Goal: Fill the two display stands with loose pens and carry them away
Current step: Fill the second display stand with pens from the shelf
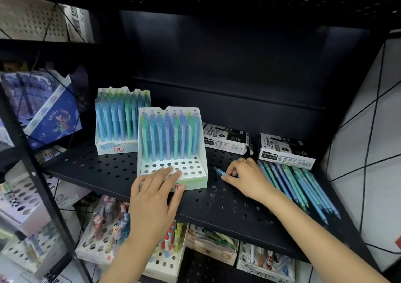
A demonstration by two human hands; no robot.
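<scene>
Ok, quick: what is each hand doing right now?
Left hand: open, fingers flat on the front display stand.
Right hand: pinching one loose pen.

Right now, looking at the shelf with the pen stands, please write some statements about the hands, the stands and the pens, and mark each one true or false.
1. The left hand rests on the front stand. True.
2. The front stand is full. False: its front holes are empty.
3. The right hand pinches a pen. True.
4. The loose pens lie left of the stands. False: they lie to the right.
5. The back stand lies tipped over. False: it stands upright.
</scene>
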